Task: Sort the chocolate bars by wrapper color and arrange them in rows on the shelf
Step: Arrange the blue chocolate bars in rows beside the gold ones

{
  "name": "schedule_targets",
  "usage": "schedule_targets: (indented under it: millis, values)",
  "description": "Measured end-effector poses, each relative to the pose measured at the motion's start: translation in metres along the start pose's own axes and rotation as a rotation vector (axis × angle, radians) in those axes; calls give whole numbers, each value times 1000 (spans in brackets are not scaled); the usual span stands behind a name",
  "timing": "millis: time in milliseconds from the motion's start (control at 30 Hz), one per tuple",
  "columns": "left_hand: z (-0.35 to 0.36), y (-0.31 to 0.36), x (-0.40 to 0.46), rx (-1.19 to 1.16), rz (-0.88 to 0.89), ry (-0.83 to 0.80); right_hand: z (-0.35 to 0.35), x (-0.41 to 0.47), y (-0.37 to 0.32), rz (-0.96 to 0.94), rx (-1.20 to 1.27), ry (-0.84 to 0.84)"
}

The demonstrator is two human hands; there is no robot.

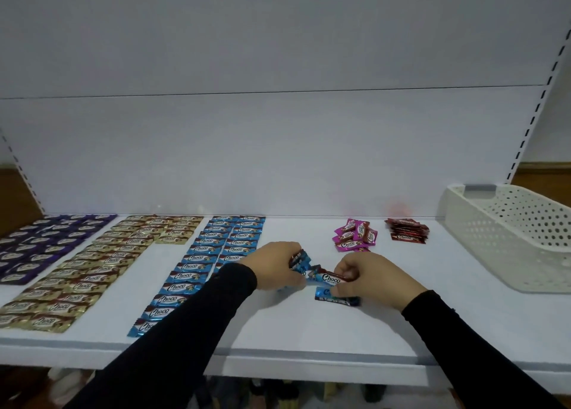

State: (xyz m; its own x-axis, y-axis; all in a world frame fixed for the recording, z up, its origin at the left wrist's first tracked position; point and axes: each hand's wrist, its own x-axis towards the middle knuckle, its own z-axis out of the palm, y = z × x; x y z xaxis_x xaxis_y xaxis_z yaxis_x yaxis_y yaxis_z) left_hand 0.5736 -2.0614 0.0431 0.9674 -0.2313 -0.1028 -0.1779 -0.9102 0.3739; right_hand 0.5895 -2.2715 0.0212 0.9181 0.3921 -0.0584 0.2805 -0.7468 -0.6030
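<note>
On the white shelf (309, 325), purple bars (40, 241), gold bars (92, 269) and blue bars (204, 260) lie in rows at the left. My left hand (275, 265) grips a small stack of blue bars (301, 262). Just right of it, my right hand (367, 280) pinches one blue bar (330, 278), which lies between both hands. Another blue bar (336, 297) lies on the shelf under my right hand. Both sleeves are black.
A loose pile of pink bars (355, 235) and a stack of red bars (406, 231) sit near the back wall. A white perforated basket (509, 238) stands at the right end. The shelf's front edge runs below my forearms.
</note>
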Motion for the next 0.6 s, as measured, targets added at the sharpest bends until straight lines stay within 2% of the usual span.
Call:
schedule_targets:
  millis: [100, 167, 300, 367, 467, 600]
  values:
    - [-3, -10, -13, -144, -63, 84, -2, 3, 1, -54, -24, -42]
    - [-4, -12, -22, -297, -119, 122, -2, 5, 2, -79, 122, 0]
    - [1, -8, -35, -910, -249, 173, -1, 4, -14, -80, 438, 1]
    - [3, -4, -38, -1090, -298, 223, 2, 2, -27, -114, 485, -39]
    - [5, 0, -43, -1225, -330, 264, 7, 1, -41, -141, 506, -48]
    - [6, -2, -55, -1169, -260, 264, 18, 0, -53, -148, 507, -49]
